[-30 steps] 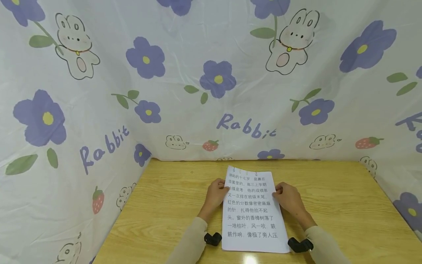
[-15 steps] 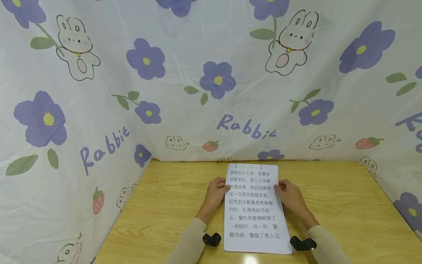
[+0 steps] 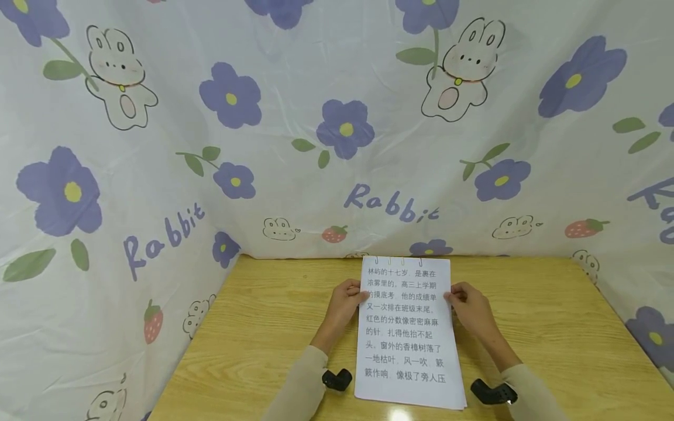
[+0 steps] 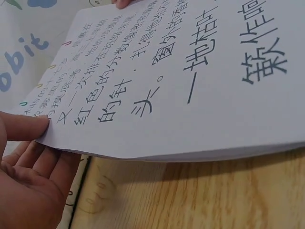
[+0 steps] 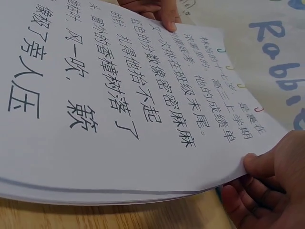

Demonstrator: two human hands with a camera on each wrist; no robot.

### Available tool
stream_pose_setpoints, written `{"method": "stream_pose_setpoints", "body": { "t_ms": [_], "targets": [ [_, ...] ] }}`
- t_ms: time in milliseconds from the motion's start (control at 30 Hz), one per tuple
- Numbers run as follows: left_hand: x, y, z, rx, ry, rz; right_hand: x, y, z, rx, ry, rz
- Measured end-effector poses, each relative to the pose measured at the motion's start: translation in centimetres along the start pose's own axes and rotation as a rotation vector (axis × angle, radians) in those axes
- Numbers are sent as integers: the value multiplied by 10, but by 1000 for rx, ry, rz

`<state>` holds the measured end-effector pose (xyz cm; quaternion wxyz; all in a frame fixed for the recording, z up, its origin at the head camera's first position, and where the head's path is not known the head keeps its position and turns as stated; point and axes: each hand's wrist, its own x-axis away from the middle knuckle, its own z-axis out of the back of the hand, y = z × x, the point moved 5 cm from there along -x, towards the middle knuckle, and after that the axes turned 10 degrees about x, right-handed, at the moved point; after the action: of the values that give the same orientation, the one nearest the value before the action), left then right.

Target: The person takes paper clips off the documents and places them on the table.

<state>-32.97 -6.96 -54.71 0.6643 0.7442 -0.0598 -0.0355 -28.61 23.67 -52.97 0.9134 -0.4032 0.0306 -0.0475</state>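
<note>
A stack of white paper [image 3: 408, 333] printed with large black Chinese characters is held over the wooden table [image 3: 253, 339], its far end raised. Several coloured paper clips [image 3: 398, 259] line its top edge. My left hand [image 3: 344, 304] pinches the left edge, thumb on top and fingers beneath [image 4: 28, 157]. My right hand [image 3: 468, 307] pinches the right edge the same way [image 5: 267, 176]. In the wrist views the stack [image 4: 190, 81] [image 5: 119, 109] hangs a little above the tabletop.
A cloth backdrop [image 3: 337, 128] with purple flowers, rabbits and the word "Rabbit" walls the table on the back and both sides. Black wrist camera mounts [image 3: 337, 380] [image 3: 492, 393] sit by my sleeves.
The stack's far end has risen and shifted slightly right and away. Both hands moved with it, keeping their grip on its edges.
</note>
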Motion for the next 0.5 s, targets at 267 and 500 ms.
{"method": "stream_pose_setpoints", "body": {
  "t_ms": [267,500],
  "targets": [
    [1,7,-1,19,-37,19,5,-6,4,-28,-7,8],
    [3,12,-1,36,-51,1,7,-12,6,-36,13,28]
  ]
}}
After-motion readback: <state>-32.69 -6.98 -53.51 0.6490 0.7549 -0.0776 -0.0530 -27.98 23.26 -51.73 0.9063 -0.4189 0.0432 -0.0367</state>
